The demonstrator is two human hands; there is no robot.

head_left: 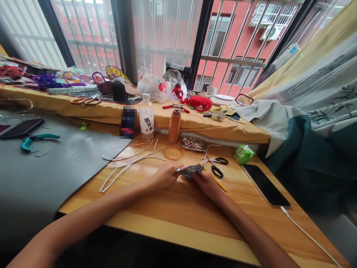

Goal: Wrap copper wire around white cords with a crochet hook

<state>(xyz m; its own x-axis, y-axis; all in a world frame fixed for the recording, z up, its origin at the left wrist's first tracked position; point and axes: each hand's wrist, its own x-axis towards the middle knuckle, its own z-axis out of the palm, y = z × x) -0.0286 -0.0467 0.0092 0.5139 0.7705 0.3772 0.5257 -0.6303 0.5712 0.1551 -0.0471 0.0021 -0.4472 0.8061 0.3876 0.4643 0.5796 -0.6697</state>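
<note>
Between my two hands is a small piece of patterned fabric [192, 169], blue-grey with some red at its left end. My left hand [166, 175] is closed on its left edge. On the other side my right hand [206, 181] grips the fabric, its fingers partly hidden under it. A yellow pencil-like stick [221, 184] lies on the table beside my right hand. Just beyond it rest scissors [217, 171] with black handles. A coil of orange thread [173, 153] lies behind the fabric.
White cords [125, 163] spread at the left. Behind stand a water bottle [146, 119], an orange thread spool [174, 126] and a box of small parts [193, 143]. A phone [266, 185] with a cable and a green packet [243, 154] lie right; teal pliers [39, 140] lie far left.
</note>
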